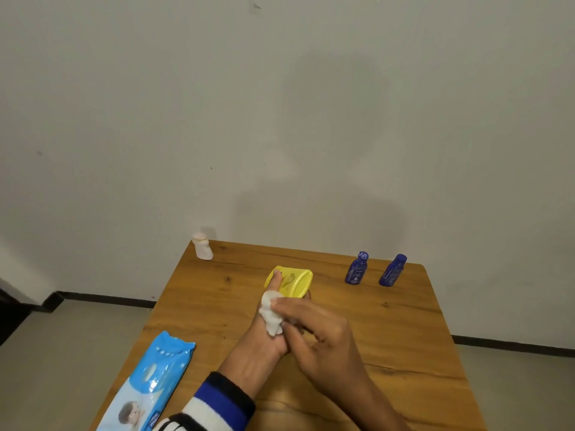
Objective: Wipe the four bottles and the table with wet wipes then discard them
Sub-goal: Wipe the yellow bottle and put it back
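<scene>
While the wet wipe pack [149, 384] lies nearest, at the left front edge of the worktop [389, 353] with one end over the border of the picture, the work itself happens just behind it, in the middle. The left hand [264, 334] holds the yellow bottle [291, 281], its thumb laid along the side and the other fingers curled under it, so the bottle is tipped on its side a little above the wood. The right hand [317, 331] pinches a crumpled white wipe [271, 312] between thumb and fingers and presses it at the near end of this bottle. I judge that the task is at an early or middle stage: one bottle is being wiped, but the picture cannot tell whether the other three are already clean. The worktop is probably not wiped yet, and no wipe is discarded; no bin is visible. Farther back, two blue bottles [356, 269] [392, 270] stand near each other toward the right rear edge, and a white bottle [203, 246] stands at the far left corner, very close to the edge, so it could fall easily. Between them there is free wood for moving.
</scene>
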Demonstrator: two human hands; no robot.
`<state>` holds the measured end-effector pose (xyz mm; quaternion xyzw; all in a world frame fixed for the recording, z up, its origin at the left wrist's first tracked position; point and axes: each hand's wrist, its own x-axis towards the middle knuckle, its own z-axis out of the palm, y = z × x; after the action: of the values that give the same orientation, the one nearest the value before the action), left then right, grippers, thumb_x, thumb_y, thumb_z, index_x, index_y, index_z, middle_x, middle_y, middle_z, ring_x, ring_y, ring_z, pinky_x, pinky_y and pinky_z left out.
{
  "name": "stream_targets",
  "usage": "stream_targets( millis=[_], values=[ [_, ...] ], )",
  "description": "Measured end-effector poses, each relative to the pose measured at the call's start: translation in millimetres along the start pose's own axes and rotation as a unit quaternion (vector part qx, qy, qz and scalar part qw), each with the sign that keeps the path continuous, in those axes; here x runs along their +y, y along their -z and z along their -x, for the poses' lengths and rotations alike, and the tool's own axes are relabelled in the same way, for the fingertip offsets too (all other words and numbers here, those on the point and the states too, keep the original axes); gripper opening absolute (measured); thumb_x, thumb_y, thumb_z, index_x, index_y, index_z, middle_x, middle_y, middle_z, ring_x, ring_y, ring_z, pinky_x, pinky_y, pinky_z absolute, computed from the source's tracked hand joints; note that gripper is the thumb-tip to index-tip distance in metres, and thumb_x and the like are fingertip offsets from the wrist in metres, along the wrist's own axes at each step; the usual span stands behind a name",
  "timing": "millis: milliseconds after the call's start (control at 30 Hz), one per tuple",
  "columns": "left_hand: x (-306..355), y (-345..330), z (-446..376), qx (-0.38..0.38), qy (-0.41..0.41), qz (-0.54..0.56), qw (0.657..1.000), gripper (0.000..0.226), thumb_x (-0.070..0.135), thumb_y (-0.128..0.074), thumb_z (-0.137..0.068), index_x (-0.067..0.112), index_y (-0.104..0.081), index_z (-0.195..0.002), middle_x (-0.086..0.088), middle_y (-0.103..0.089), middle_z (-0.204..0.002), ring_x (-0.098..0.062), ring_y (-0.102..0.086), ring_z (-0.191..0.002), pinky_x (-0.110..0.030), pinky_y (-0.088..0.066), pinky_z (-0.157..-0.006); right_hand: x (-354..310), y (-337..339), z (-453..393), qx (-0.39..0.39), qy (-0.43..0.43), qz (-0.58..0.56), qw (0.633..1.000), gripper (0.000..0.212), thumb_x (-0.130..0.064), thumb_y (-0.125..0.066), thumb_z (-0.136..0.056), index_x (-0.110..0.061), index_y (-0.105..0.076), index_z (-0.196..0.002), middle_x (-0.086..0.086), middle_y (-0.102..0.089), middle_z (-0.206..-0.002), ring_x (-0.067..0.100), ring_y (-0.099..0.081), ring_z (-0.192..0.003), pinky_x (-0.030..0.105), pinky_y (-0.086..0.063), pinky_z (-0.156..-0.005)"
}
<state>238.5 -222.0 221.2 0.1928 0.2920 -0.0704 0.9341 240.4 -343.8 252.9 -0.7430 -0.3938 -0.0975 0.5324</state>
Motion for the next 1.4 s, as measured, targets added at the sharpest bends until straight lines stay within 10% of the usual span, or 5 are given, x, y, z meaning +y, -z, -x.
stream_targets(
  millis=[200, 400, 867, 1167, 1400],
  values=[
    [10.8, -25.8, -10.6, 0.004, -0.078, -0.095, 0.992, 0.062, 0.052, -0.054, -0.092, 0.001, -0.059, -0.128, -0.019, -0.069, -0.118, -0.027, -0.071, -0.093, -0.03, -0.061, -0.06, 7.3, 32.4, -29.9, 0.199, -0.181, -0.143, 0.953, 0.032, 0.013, -0.067, -0.084, -0.012, -0.074, -0.103, 0.001, -0.075, -0.099, 0.011, -0.072, -0.094, 0.023, -0.059, -0.076],
    [7.5, -19.9, -4.6, -0.08, -0.122, -0.261, 0.954, 0.07, 0.043, -0.08, -0.072, 0.001, -0.06, -0.125, -0.023, -0.067, -0.121, -0.032, -0.069, -0.107, -0.039, -0.059, -0.08, 9.3, 26.1, -25.2, 0.185, -0.395, -0.464, 0.771, 0.025, -0.001, -0.065, -0.083, 0.003, -0.071, -0.107, 0.019, -0.074, -0.105, 0.027, -0.072, -0.099, 0.031, -0.062, -0.076],
    [-8.4, -16.6, -5.7, -0.102, -0.177, -0.307, 0.929, 0.035, 0.037, -0.04, -0.103, 0.027, -0.047, -0.136, -0.012, -0.068, -0.125, -0.029, -0.066, -0.115, -0.045, -0.055, -0.096, 19.4, 24.7, -12.5, 0.029, -0.369, -0.184, 0.91, 0.039, -0.009, -0.057, -0.098, -0.036, -0.067, -0.125, -0.01, -0.067, -0.128, 0.005, -0.066, -0.111, 0.041, -0.057, -0.093],
    [11.4, -14.9, -7.9, -0.075, -0.083, -0.043, 0.993, 0.087, 0.084, -0.043, -0.077, 0.006, -0.072, -0.101, -0.013, -0.068, -0.125, -0.031, -0.068, -0.105, -0.048, -0.051, -0.095, 7.6, 36.2, -11.0, -0.155, -0.299, -0.105, 0.936, 0.047, -0.008, -0.046, -0.102, -0.042, -0.056, -0.132, -0.021, -0.063, -0.127, -0.002, -0.06, -0.115, 0.028, -0.052, -0.095],
    [17.1, -16.5, -3.5, -0.071, -0.083, -0.055, 0.993, 0.095, 0.086, -0.035, -0.078, 0.002, -0.075, -0.096, -0.019, -0.071, -0.108, -0.031, -0.071, -0.102, -0.048, -0.052, -0.095, -8.0, 42.4, -37.6, 0.077, -0.229, -0.133, 0.961, 0.026, -0.004, -0.049, -0.1, -0.021, -0.067, -0.107, -0.002, -0.072, -0.104, 0.018, -0.069, -0.094, 0.044, -0.06, -0.079]
  ],
)
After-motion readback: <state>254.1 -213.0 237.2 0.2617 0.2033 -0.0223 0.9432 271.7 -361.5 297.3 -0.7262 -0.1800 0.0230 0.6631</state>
